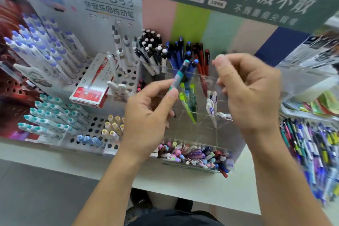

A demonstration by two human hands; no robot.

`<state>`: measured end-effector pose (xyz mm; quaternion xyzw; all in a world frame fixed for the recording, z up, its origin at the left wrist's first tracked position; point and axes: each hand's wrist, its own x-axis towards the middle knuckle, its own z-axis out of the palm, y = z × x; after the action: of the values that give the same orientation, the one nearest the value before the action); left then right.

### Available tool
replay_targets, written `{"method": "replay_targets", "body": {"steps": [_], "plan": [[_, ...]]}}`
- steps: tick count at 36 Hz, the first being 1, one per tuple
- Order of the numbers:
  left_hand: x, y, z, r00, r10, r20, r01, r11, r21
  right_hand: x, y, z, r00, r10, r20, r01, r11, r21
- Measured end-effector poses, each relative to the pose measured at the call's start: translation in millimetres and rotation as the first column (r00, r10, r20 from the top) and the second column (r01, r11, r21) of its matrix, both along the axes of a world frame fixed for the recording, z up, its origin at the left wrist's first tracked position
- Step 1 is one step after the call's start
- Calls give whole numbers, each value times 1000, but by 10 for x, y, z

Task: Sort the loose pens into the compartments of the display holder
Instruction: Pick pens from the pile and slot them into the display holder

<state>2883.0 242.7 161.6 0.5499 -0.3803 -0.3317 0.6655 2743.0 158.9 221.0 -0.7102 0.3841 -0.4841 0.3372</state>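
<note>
Between your two hands, above the clear acrylic display holder (190, 101), your left hand (146, 113) pinches a slim teal plastic click pen (178, 77) by its lower barrel, thumb against fingers, with the pen tilted up and away to the right. Your right hand (251, 93) hovers just right of it with fingers curled; motion blur hides whether it pinches anything, so I cannot tell.

That pen looks light and stiff, with a smooth barrel that may slip, so a hold near the middle seems best, leaving the tip free to drop into a slot.

Just beyond the pen, the holder's middle compartments carry a few lime-green and teal pens (187, 101), and white ones stand to their right. Its far row holds white-and-black, blue and red pens. Near you, the loose pens (194, 156) lie heaped in the holder's front trough, so much sorting appears to remain.

To the left stands a white perforated rack (95, 128) with a red-and-white box (91, 86) resting on it.
</note>
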Motion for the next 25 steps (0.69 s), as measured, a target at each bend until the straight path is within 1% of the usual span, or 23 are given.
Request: {"method": "replay_targets", "body": {"steps": [1,2,3,6,7,8,9,10,12,13,15,16,18,20,22,24,25], "plan": [[-97,-20,-9,998,-55,15,54,998,13,-37,69,-77,996,71,58,-81,977,197],[-188,-48,-25,994,-95,56,93,995,29,-64,120,-173,988,106,115,-141,924,355],[-263,-81,-43,987,-121,106,116,992,48,-92,150,-267,981,103,161,-167,873,458],[-412,-188,-76,964,-131,231,111,989,99,-181,160,-434,965,-1,261,-164,774,612],[-441,-218,-77,957,-121,262,96,990,105,-228,140,-450,954,-38,297,-170,749,640],[-462,-248,-76,952,-110,284,81,990,114,-280,115,-440,942,-80,325,-160,745,648],[-475,-276,-66,950,-101,295,65,989,130,-345,78,-408,933,-127,335,-121,769,628],[-479,-302,-51,953,-92,290,50,987,150,-422,28,-366,930,-176,324,-44,820,571],[-471,-343,-39,969,-86,231,41,981,190,-587,-100,-246,924,-266,274,157,919,361],[-461,-358,-33,980,-88,179,51,978,204,-666,-181,-186,920,-305,246,249,940,234],[-443,-384,-23,994,-94,51,80,971,223,-771,-340,-81,917,-368,154,371,928,5],[-437,-396,-25,995,-96,-9,96,968,230,-781,-409,-48,918,-387,84,393,915,-85],[-442,-412,-25,991,-102,-92,121,963,242,-720,-530,-29,918,-387,-87,364,908,-207],[-451,-423,-37,988,-99,-119,127,958,255,-604,-628,-64,910,-345,-229,292,927,-236],[-457,-428,-48,987,-99,-129,130,956,265,-492,-703,-116,897,-287,-336,234,954,-189],[-454,-428,-58,985,-102,-138,136,954,269,-411,-755,-181,864,-264,-429,214,963,-161],[-452,-426,-61,984,-106,-140,141,953,270,-376,-773,-217,837,-276,-472,217,960,-177]]}}
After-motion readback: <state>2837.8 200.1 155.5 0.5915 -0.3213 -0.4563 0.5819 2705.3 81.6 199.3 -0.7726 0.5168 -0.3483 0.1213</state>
